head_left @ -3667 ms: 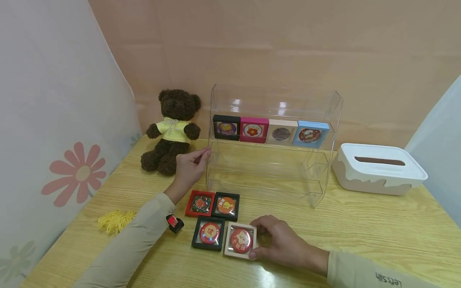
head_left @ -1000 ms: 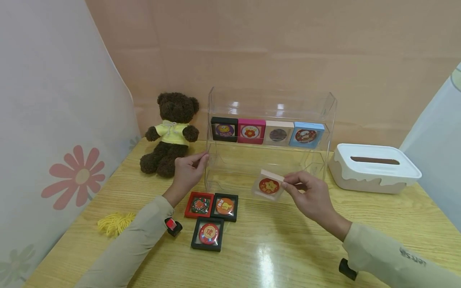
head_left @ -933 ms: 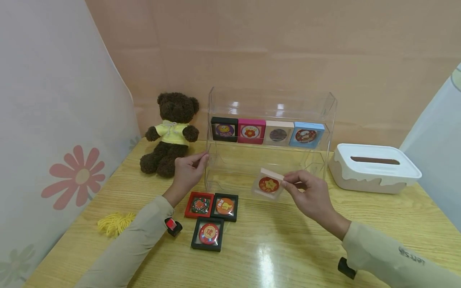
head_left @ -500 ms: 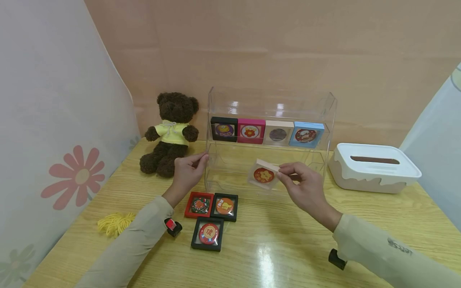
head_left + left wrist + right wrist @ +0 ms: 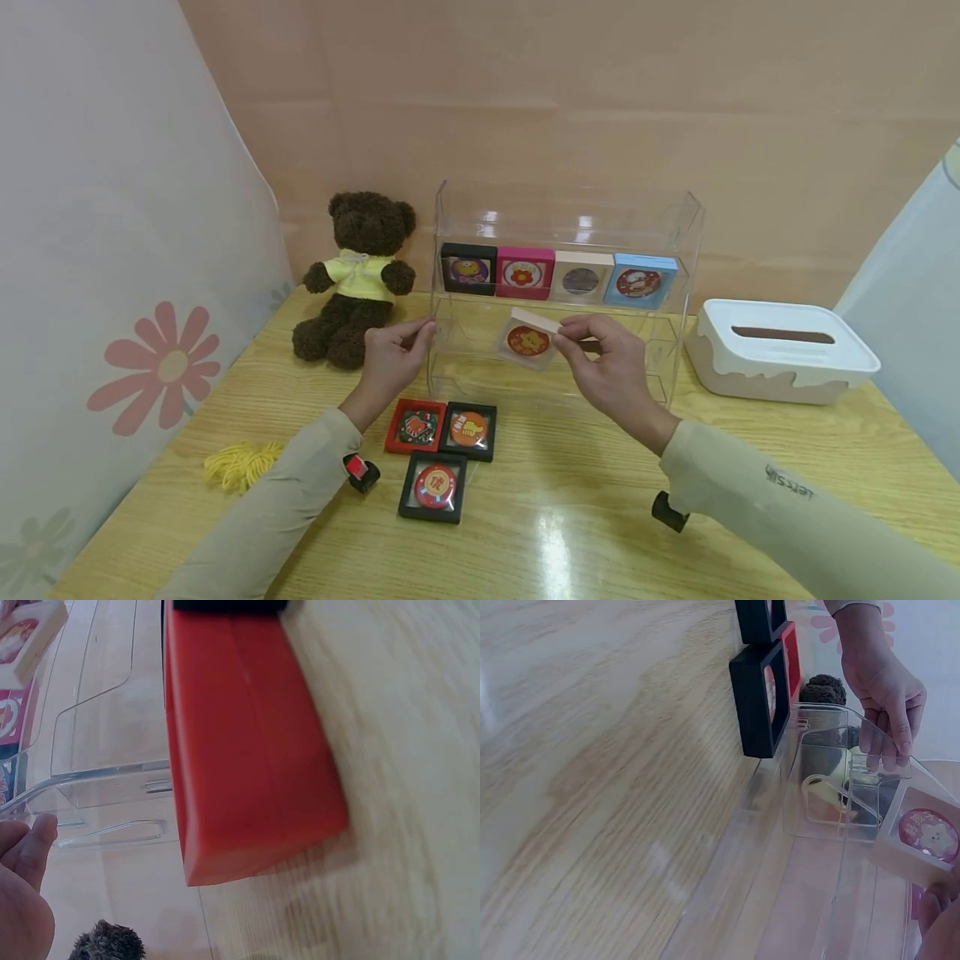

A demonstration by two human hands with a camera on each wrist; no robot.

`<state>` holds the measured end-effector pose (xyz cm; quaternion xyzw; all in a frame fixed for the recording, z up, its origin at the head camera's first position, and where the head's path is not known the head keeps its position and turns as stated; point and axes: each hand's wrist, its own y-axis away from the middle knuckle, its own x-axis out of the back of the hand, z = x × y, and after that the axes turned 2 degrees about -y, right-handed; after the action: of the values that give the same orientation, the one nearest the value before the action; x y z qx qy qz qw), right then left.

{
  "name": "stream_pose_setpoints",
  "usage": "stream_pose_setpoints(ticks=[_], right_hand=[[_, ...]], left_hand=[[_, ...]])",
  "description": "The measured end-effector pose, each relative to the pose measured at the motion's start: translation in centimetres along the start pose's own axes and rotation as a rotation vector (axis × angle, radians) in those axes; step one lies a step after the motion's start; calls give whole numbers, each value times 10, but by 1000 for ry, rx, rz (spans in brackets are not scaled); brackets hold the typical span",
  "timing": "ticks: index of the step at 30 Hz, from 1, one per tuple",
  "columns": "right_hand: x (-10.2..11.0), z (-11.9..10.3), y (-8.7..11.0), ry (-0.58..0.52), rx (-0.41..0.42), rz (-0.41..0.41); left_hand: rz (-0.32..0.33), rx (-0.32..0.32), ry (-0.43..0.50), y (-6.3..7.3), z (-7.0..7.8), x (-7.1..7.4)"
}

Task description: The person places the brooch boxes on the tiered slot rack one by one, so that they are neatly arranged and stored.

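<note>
You have the pale case (image 5: 528,340) at the centre of the head view, tilted and held clear of the tabletop (image 5: 592,533), in front of the lower part of the rack (image 5: 487,223); whether the two touch is hard to tell. Your hands are apart: the right hand (image 5: 613,365) pinches the case at its right edge, while the left hand (image 5: 392,360) grips the rack's left edge between thumb and fingers. Just above the case stands a row in the rack, left to right: black case (image 5: 468,269), pink case (image 5: 525,272), cream case (image 5: 581,278), blue case (image 5: 641,282). At lower centre the red case (image 5: 415,427), thumbs-up case (image 5: 468,430) and medal case (image 5: 435,487) lie flat. The step in hand looks to be placing the pale case on the tier below that row; your next move likely calls for tipping it upright and lowering it behind the front lip, left hand steadying the rack.
</note>
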<state>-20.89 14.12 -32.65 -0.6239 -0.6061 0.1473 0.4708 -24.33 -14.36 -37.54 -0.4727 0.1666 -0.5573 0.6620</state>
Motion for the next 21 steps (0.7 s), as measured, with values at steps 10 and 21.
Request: stream_pose_setpoints(ticks=[10,21], right_hand=[[-14,-4,-16,26,-20,-4],[-37,-1,-32,54,72,16]], left_hand=[[0,-15,4,1,-1,0],[5,5,31,0,0,1]])
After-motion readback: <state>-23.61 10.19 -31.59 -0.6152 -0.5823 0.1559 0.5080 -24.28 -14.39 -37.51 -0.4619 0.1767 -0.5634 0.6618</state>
